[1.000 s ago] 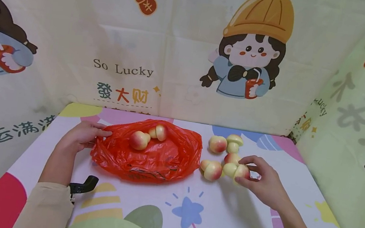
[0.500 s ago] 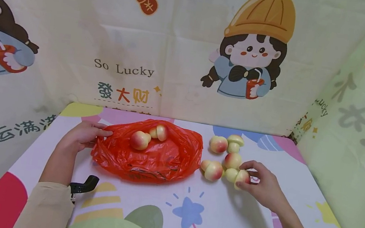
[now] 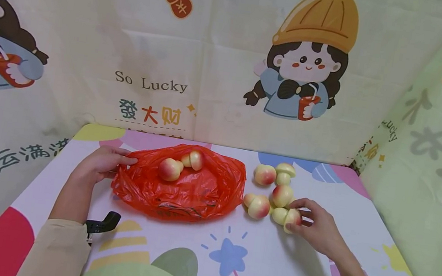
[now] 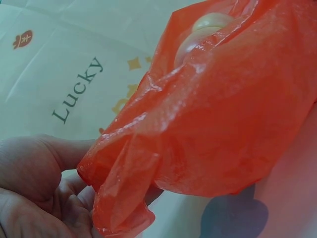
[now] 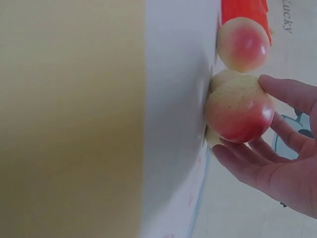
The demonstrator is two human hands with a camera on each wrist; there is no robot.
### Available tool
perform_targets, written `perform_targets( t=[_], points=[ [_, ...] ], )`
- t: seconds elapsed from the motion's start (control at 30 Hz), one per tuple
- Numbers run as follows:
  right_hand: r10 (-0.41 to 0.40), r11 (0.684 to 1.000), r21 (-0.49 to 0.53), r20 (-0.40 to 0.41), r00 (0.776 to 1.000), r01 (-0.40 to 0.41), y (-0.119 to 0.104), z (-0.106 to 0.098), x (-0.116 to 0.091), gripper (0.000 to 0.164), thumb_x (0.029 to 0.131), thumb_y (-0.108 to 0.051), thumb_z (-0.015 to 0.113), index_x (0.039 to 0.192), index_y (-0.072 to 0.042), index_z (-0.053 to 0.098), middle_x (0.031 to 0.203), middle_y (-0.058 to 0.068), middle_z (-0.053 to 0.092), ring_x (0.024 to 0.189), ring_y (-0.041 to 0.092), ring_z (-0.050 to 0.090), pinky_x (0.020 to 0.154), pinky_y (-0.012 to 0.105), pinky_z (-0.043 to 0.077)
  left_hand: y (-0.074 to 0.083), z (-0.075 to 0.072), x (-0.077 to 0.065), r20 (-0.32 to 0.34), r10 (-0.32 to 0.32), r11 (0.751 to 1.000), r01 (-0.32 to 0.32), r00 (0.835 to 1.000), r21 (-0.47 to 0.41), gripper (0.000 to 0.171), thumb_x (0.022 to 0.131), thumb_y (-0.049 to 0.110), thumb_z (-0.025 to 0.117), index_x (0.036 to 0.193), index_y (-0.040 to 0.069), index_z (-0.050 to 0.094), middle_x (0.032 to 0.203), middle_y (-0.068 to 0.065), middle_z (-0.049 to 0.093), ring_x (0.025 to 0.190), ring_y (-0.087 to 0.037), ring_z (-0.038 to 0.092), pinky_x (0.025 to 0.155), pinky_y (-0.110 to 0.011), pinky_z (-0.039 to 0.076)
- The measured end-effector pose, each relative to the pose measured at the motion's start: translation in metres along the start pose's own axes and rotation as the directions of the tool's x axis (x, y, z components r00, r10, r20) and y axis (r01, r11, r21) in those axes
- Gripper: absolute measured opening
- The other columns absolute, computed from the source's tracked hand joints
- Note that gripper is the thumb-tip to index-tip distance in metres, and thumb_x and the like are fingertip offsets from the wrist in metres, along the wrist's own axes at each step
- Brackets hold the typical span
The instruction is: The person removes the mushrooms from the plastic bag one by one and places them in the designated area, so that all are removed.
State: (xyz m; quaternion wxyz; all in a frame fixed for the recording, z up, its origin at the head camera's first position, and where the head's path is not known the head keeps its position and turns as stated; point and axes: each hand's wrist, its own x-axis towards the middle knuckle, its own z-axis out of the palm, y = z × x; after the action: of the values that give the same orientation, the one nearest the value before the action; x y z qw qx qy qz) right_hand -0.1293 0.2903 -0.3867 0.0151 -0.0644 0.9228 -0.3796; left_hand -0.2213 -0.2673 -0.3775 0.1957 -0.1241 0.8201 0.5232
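My left hand (image 3: 105,163) pinches the left edge of an open red plastic bag (image 3: 192,195) between thumb and fingers; the left wrist view shows the gathered corner of the bag (image 4: 124,193) there. Two mushrooms (image 3: 170,169), cream with pinkish-red caps, lie inside the bag. To its right, my right hand (image 3: 320,225) grips a mushroom (image 3: 292,219) by its cap, thumb on one side and fingers on the other. In the right wrist view, that mushroom's rounded red and cream cap (image 5: 240,109) sits close over the table.
Several more mushrooms are grouped right of the bag: one at the back left (image 3: 265,175), a paler upright-looking one (image 3: 284,174), one beside the right hand (image 3: 282,195) and one near the bag's edge (image 3: 257,206). A patterned cloth (image 3: 189,255) covers the table; printed curtains (image 3: 222,63) enclose it.
My right hand has shifted slightly toward me with the mushroom, uncovering more of the one behind it. My left hand keeps its hold on the bag.
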Motion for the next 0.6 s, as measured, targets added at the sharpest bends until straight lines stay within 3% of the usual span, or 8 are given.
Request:
perform_targets(
  t=[0.33, 0.6],
  points=[
    [-0.065, 0.998, -0.025, -0.030, 0.997, 0.064, 0.0016, 0.0007, -0.0006, 0.045, 0.080, -0.014, 0.090, 0.119, -0.010, 0.069, 0.121, 0.008, 0.069, 0.103, 0.020, 0.067, 0.095, 0.042, 0.060, 0.0021, 0.0005, -0.0003, 0.002, -0.004, 1.000, 0.004, 1.000, 0.006, 0.065, 0.102, 0.032, 0.067, 0.154, -0.001, 0.046, 0.141, -0.022, 0.060, 0.103, -0.025, 0.064, 0.082, -0.029, 0.062],
    [-0.098, 0.994, -0.058, -0.040, 0.994, 0.096, 0.0000, 0.0010, -0.0004, 0.049, 0.080, -0.015, 0.091, 0.123, -0.010, 0.069, 0.126, 0.011, 0.068, 0.113, 0.030, 0.068, 0.097, 0.049, 0.058, 0.0020, -0.0001, -0.0008, 0.005, -0.008, 1.000, 0.007, 1.000, 0.009, 0.066, 0.102, 0.031, 0.066, 0.155, -0.002, 0.044, 0.143, -0.024, 0.059, 0.101, -0.024, 0.065, 0.082, -0.030, 0.062]
  ],
)
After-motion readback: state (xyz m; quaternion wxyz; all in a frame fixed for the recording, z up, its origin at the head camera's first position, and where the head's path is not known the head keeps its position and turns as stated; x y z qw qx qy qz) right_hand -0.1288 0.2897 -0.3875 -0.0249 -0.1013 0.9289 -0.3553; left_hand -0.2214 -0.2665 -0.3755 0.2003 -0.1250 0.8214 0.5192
